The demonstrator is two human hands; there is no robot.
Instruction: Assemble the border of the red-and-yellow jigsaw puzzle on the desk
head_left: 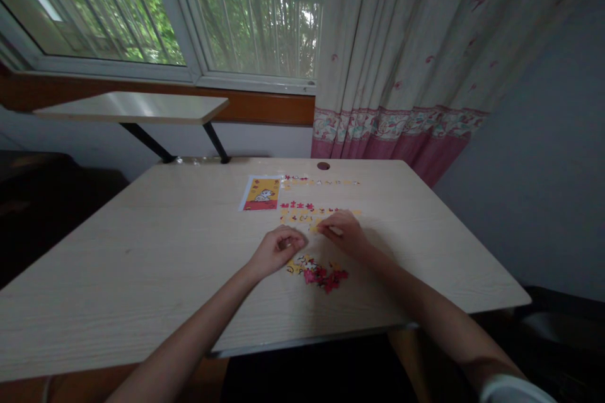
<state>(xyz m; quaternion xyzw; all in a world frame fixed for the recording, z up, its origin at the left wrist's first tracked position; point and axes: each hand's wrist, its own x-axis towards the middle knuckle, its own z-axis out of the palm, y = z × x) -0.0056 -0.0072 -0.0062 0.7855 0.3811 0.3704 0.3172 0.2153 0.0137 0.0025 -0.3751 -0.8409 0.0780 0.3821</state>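
Note:
My right hand [344, 232] is closed in a pinch over the table, just below the rows of puzzle pieces. A yellow jigsaw puzzle piece [313, 227] shows at its fingertips. My left hand [276, 250] is curled, thumb and fingers meeting; whatever they may hold is too small to make out. Below and between the hands lies a loose pile of red, yellow and white puzzle pieces [326, 278]. Beyond them, red pieces [297, 205] and yellow pieces [302, 218] are laid out in rows, partly behind my right hand. Farther back is another row of pieces [326, 182].
A picture sheet [263, 194] with a white animal on yellow and red lies left of the rows. The pale wooden table [165, 252] has a round cable hole [323, 165] at the back. A raised shelf [142, 107] stands at back left. A curtain [392, 119] hangs behind.

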